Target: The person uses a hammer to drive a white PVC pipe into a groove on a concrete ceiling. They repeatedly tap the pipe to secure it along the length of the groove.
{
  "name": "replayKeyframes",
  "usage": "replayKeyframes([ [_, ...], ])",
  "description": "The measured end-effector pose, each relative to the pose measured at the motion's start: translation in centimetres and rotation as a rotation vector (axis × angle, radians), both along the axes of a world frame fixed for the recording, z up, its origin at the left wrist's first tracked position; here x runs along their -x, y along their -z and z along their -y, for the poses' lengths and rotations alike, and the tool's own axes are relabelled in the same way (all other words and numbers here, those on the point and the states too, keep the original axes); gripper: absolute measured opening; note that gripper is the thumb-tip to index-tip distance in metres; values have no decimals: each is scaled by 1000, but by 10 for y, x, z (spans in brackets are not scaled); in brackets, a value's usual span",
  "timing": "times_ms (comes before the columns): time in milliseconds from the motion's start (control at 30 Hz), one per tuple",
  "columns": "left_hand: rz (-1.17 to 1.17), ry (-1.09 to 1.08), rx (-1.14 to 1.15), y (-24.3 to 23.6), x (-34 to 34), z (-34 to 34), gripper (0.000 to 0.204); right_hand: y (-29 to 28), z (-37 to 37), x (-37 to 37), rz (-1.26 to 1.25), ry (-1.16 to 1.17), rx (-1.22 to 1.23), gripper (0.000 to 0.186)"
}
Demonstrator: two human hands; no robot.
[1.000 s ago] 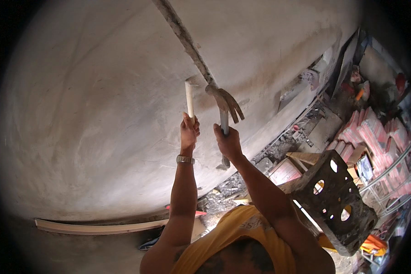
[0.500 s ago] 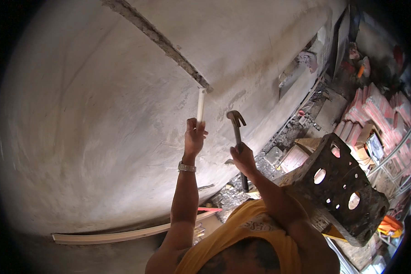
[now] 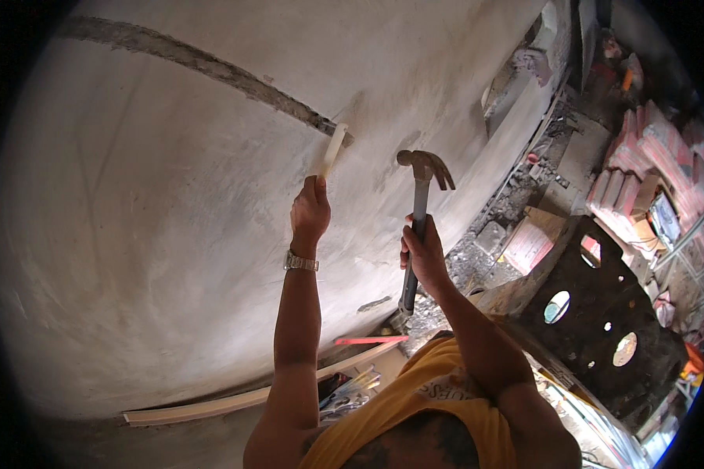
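My left hand (image 3: 310,205) is closed around a short white plastic piece (image 3: 335,142), whose upper tip lies at the lower end of a rough groove (image 3: 235,74) cut diagonally in the grey plastered wall (image 3: 156,187). To its right, my right hand (image 3: 422,250) grips the grey-and-black handle of a claw hammer (image 3: 424,166) partway along it. The hammer's metal head is raised above that hand, to the right of the white piece, with the claw pointing right.
A dark board (image 3: 579,328) with several holes stands close at lower right. Beyond it lie pink-striped bundles (image 3: 657,156) and rubble (image 3: 493,238). A long pale strip (image 3: 188,410) and a red piece (image 3: 360,341) lie along the wall's foot. An opening (image 3: 504,98) is in the wall.
The hammer head has moved away from the white piece to the right. The view has shifted, so the groove now slants more flatly. My left hand still holds the white piece at the groove's end.
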State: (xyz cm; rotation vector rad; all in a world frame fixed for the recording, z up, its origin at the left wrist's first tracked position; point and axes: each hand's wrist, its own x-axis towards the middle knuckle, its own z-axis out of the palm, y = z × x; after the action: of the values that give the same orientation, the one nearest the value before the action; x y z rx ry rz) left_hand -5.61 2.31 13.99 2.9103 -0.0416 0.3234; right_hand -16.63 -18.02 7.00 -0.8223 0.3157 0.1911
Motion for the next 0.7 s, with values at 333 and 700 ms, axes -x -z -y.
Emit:
replayKeyframes([
  [333, 48, -32, 98, 16, 1, -6, 24, -17, -15, -14, 6, 69, 76, 13],
  [700, 97, -83, 119, 22, -1, 13, 19, 37, -91, -102, 70, 61, 388, 42],
])
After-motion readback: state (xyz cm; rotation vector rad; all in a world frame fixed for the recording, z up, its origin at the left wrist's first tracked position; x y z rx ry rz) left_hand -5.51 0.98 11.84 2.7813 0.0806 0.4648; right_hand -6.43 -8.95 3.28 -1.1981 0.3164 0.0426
